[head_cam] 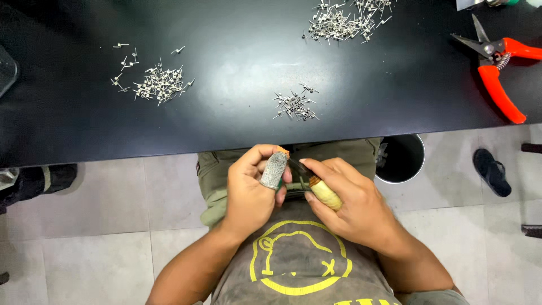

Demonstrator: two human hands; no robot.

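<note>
My left hand and my right hand meet over my lap, just below the edge of the black table. My left thumb wears a grey finger cot. My right thumb wears a yellowish finger cot. Together the fingers pinch a small dark tool with a green part; its shape is mostly hidden. A small pile of metal coil pieces lies on the table nearest my hands.
Two more piles of metal pieces lie on the table, one at left and one at the far middle. Red-handled cutters rest at right. A dark bin and a sandal sit on the tiled floor.
</note>
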